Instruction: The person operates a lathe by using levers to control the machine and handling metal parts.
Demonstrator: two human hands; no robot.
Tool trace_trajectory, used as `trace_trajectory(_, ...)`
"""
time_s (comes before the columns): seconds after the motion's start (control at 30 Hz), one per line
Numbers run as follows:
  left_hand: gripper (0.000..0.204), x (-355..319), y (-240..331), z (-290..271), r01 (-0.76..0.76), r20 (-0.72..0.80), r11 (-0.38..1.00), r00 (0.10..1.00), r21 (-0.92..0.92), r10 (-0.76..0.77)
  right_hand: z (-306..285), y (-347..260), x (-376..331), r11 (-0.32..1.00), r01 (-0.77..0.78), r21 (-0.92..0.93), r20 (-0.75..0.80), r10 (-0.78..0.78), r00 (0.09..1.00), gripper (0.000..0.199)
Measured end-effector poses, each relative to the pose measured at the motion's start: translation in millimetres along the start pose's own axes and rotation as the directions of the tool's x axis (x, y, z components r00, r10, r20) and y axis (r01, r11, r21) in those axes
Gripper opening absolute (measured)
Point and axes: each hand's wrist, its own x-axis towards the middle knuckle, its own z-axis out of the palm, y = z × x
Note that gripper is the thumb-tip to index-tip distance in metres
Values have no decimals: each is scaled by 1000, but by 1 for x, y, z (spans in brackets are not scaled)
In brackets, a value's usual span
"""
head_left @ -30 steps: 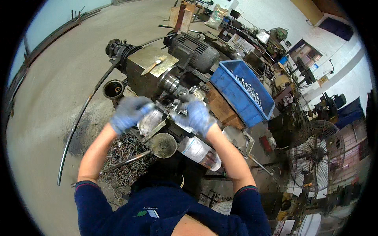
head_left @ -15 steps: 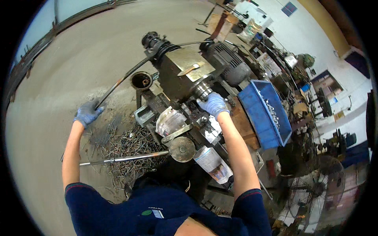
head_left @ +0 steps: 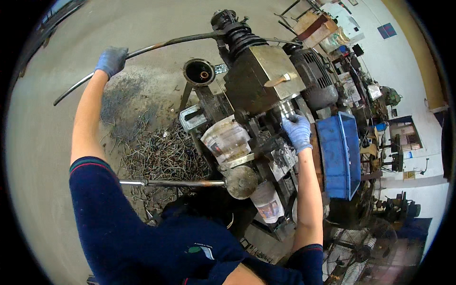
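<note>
My left hand (head_left: 112, 61), in a blue-grey knit glove, is wrapped round a long metal lever (head_left: 166, 43). The lever joins the far left side of a greasy lathe-like machine (head_left: 259, 78), and its bare end sticks out past my hand. My right hand (head_left: 298, 133), gloved alike, has its fingers bent together at the shiny round chuck (head_left: 286, 108) on the machine's near side. Whatever small piece those fingers hold, if any, is hidden. On top of the machine's housing lies a wooden-handled tool (head_left: 277, 80). A second lever (head_left: 175, 183) with a round disc (head_left: 242, 182) lies nearer my body.
A blue plastic bin (head_left: 339, 156) stands right of my right hand. Loose metal scraps (head_left: 164, 159) cover the floor at the left. A round metal cup (head_left: 198, 72), newspaper sheets (head_left: 227, 138), a motor (head_left: 313, 78) and a caged fan (head_left: 363, 251) are also around.
My left hand has pushed the lever farther from my body, so it lies flatter across the view. My right hand stays at the chuck. The whole view has shifted, with the machine farther right.
</note>
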Motion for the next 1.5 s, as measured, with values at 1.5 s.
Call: trace_trajectory(1.5,42,-92,234,-63,-152,370,631,698,-760,614,-198,374,-446,203,-793,-575,-358,808,467,64)
